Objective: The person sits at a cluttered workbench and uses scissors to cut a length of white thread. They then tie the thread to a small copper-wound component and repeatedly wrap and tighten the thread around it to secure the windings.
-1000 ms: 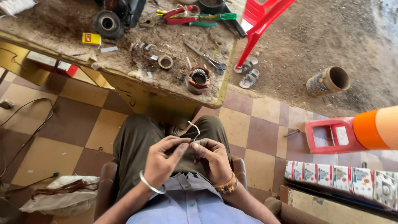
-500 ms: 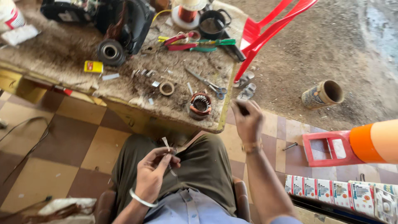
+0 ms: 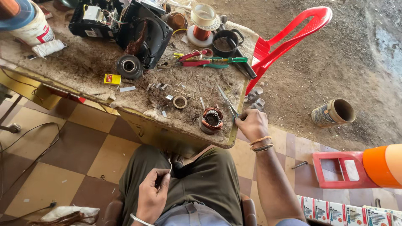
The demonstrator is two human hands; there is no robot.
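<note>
Dusty, worn workbench [image 3: 83, 79] with yellow-painted edge, cluttered top. Floor: checkered tan and brown tiles [image 3: 75, 155], giving way to bare grey dirt ground [image 3: 335, 62] on the right. Red plastic chair [image 3: 289, 37] tipped against bench's far corner. Bright daylight, soft shadows. No walls or windows in view.

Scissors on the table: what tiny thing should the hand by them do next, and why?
Probably close the fingers round the handles and lift. The right hand is already at the handle end of the scissors by the table edge, while the left hand holds a thin wire over the lap, which may need snipping.
</note>
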